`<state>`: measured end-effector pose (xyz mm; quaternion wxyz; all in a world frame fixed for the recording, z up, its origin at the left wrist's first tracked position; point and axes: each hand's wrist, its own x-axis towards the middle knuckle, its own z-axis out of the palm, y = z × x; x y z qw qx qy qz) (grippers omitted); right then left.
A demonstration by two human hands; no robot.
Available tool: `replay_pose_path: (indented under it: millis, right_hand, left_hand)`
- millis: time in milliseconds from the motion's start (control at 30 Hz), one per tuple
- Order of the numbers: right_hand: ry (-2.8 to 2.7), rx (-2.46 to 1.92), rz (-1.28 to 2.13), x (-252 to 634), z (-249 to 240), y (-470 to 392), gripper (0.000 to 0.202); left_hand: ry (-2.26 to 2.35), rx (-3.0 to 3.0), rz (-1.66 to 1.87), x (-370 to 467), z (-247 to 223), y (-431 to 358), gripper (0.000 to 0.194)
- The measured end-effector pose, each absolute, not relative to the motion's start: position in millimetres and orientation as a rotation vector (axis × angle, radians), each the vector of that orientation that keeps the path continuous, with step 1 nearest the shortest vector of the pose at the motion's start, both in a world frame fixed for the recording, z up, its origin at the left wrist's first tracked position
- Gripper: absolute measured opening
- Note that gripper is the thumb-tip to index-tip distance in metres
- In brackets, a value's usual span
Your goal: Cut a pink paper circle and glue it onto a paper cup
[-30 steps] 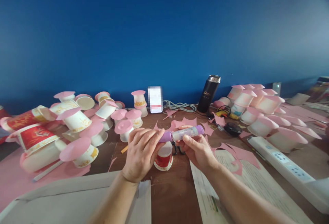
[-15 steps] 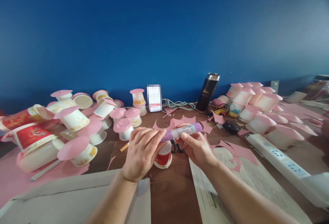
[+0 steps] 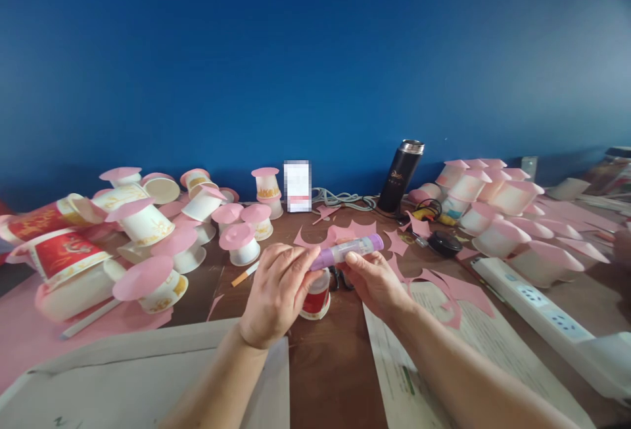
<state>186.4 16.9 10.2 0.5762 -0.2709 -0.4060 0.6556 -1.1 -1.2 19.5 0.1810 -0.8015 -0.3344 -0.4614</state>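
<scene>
A purple glue stick (image 3: 346, 251) is gripped at both ends above the table (image 3: 335, 363): the left hand (image 3: 277, 292) is closed round its cap end, the right hand (image 3: 374, 282) round its barrel. The cap appears not yet off. Directly beneath the hands a red-and-white paper cup (image 3: 315, 299) stands upside down, its base bare of pink paper. To the left and right of the hands, many cups already capped with pink discs (image 3: 148, 278) are piled, so much work seems finished. Against the earlier frames, the grip is unchanged and both hands have shifted only slightly
</scene>
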Motion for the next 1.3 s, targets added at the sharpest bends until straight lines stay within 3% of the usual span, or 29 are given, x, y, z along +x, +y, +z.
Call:
replay_pose_path:
  millis: [667, 767, 900, 1000, 1133, 1300]
  right_hand:
    - [-0.828, -0.621, 1.558, 180.8, 14.5, 16.6, 0.017]
    - [-0.613, -0.574, 1.582, 187.1, 8.7, 30.9, 0.023]
    - [-0.410, -0.732, 1.606, 200.9, -2.9, 49.0, 0.030]
    - [-0.291, -0.817, 1.665, 205.9, -8.3, 53.7, 0.031]
    - [-0.247, -0.839, 1.700, 205.2, -10.2, 53.2, 0.025]
    - [-0.481, -0.735, 1.850, 202.8, -13.8, 49.3, 0.012]
  left_hand:
    - [-0.980, -2.360, -1.378, -6.0, 27.0, -0.2, 0.048]
    - [-1.231, -2.054, -1.484, -30.9, 30.8, 10.9, 0.041]
    - [-1.729, -1.989, -0.984, -57.2, 19.0, 22.7, 0.015]
    - [-1.867, -2.211, -0.584, -59.4, 8.4, 22.7, 0.019]
    - [-1.957, -2.254, -0.422, -53.8, 11.1, 18.4, 0.020]
    - [-2.463, -2.168, -0.115, -51.4, 25.3, 18.3, 0.023]
